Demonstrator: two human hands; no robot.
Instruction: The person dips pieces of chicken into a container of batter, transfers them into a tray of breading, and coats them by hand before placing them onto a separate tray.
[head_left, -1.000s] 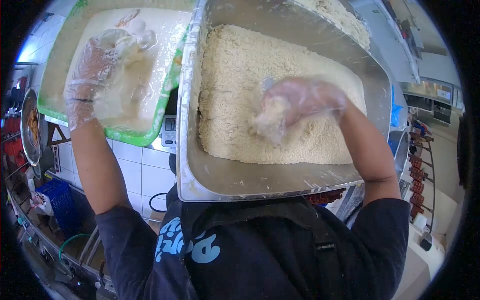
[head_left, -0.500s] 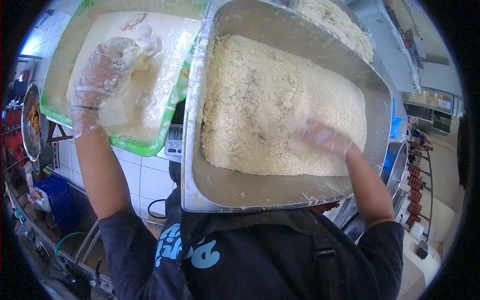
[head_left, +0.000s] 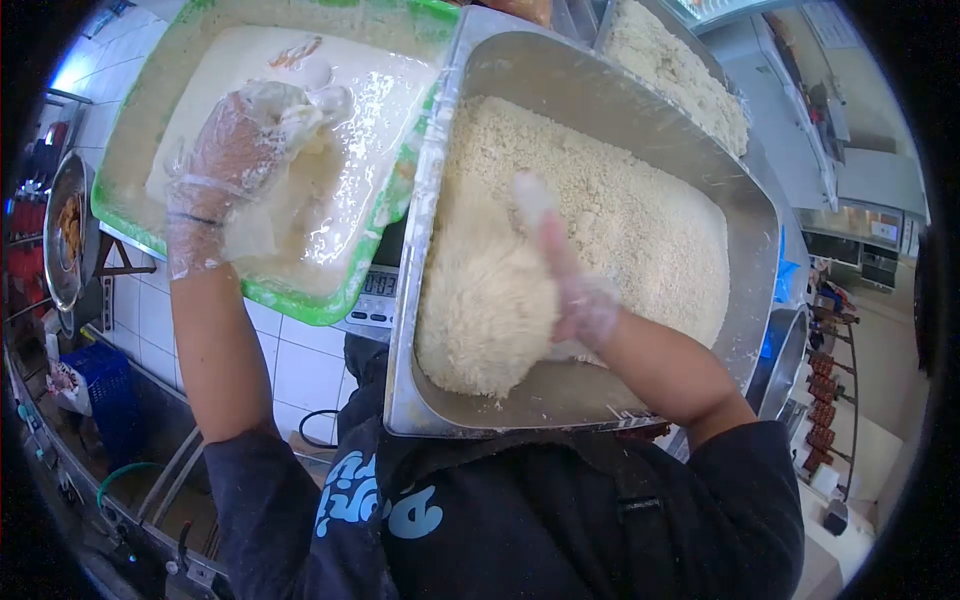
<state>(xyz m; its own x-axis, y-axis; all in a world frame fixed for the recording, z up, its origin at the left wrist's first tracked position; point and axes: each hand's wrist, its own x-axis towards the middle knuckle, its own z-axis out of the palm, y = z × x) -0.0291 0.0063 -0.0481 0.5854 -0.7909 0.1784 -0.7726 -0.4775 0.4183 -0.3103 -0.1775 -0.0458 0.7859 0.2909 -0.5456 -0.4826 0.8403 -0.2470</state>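
Crumb heap (head_left: 485,300) against right hand (head_left: 580,290); left hand (head_left: 250,140) in batter (head_left: 350,170).

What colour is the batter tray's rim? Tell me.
The batter tray's rim is green, clearest in the head view.

I see white wall tiles (head_left: 300,368) low on the left, with a blue crate (head_left: 95,385) and a green hose (head_left: 118,478) beside them. Far right stands a rack (head_left: 824,400) of red items, and steel shelving (head_left: 865,215) sits beyond in bright light.

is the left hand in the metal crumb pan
No, the left hand is in the green tray of white batter, beside the metal pan.
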